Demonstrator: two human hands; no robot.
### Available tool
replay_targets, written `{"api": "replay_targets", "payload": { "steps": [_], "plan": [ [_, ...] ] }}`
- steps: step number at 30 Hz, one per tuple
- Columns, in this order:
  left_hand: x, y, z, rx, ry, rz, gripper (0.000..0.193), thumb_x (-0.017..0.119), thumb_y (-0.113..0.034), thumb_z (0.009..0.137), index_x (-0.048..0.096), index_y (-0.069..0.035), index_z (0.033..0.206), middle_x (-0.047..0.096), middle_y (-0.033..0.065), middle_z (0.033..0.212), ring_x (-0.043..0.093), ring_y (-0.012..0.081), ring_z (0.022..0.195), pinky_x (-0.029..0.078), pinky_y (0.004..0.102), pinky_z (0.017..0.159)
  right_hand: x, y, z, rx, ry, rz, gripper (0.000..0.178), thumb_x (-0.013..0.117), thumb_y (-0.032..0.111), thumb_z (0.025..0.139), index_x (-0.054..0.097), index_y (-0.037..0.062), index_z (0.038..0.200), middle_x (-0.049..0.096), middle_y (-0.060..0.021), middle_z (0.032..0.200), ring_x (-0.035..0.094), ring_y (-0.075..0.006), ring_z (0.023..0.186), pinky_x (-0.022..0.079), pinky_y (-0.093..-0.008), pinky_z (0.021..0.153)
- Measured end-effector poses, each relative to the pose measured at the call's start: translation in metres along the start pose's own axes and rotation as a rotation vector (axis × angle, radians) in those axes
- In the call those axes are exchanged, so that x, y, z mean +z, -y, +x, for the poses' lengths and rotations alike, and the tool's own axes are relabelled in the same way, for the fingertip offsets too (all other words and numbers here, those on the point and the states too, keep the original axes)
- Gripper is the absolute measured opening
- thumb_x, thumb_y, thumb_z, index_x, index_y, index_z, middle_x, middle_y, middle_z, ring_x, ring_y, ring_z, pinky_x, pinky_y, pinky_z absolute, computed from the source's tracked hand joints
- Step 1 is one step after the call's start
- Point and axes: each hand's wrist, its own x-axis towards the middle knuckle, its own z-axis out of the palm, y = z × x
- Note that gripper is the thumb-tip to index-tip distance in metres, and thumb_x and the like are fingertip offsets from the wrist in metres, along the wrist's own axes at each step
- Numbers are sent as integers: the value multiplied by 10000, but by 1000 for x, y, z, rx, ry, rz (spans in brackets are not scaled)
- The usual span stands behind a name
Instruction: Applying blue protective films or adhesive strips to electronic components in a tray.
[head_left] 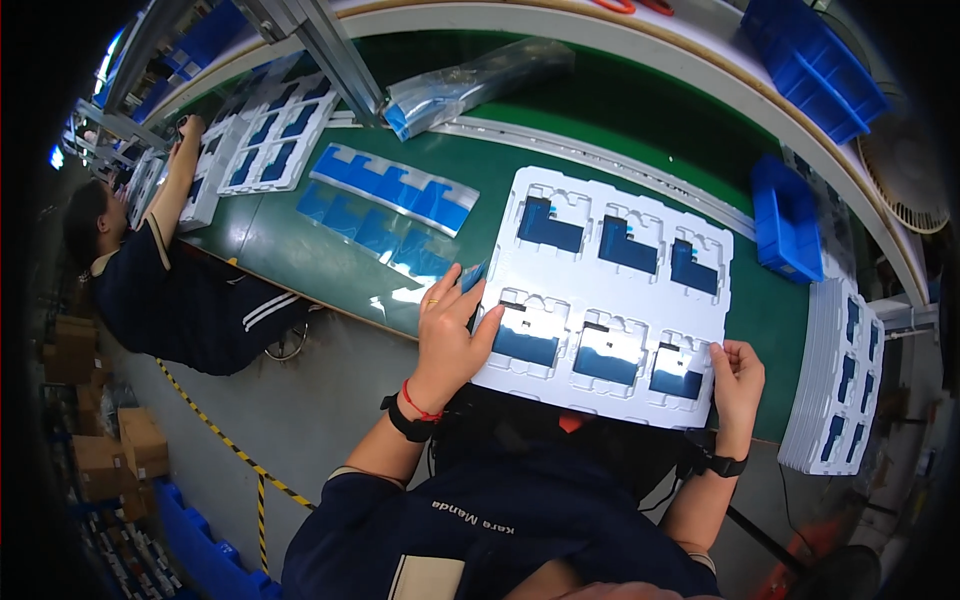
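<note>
A white plastic tray (610, 283) lies tilted in front of me, its near edge over the table's front edge. Moulded pockets in two rows hold dark, L-shaped flat parts (628, 245) at the back and dark blue parts (527, 340) with glare in front. My left hand (452, 330) grips the tray's left edge, thumb against the rim and fingers along the side. Beside its fingertips shows a small blue piece (473, 277); whether the fingers touch it, I cannot tell. On the right edge, my right hand (738, 378) closes with its thumb at the rim.
Blue film strips (395, 187) and clear-blue sheets (375, 235) lie left of the tray. Behind is a plastic bag (480, 85). To the right stand a blue bin (785, 220) and stacked trays (835, 380). A co-worker (150, 270) sits at far left near more trays (278, 135).
</note>
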Motion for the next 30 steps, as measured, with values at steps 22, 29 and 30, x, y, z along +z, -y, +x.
{"api": "replay_targets", "payload": {
  "steps": [22, 29, 30],
  "plan": [
    [-2, 18, -1, -196, -67, -272, 302, 638, -88, 829, 618, 48, 1099, 619, 180, 949, 593, 276, 900, 452, 329, 818, -69, 29, -49, -86, -4, 1097, 453, 560, 34, 847, 396, -56, 1259, 579, -154, 1113, 593, -175, 978, 470, -289, 882],
    [-3, 21, 0, -160, -6, -149, 392, 476, 71, 804, 555, 49, 1186, 580, 194, 965, 557, 331, 904, 425, 366, 836, -161, -20, -85, -254, -604, 998, 403, 451, 72, 925, 387, -56, 1301, 556, -151, 1184, 586, -188, 1020, 469, -300, 899],
    [-4, 18, 2, -160, 1, -118, 431, 468, 77, 800, 528, 46, 1225, 573, 192, 977, 552, 329, 902, 423, 366, 831, -170, -29, -87, -267, -678, 996, 392, 452, 66, 934, 389, -49, 1303, 560, -158, 1178, 590, -193, 1013, 473, -298, 897]
  ]
}}
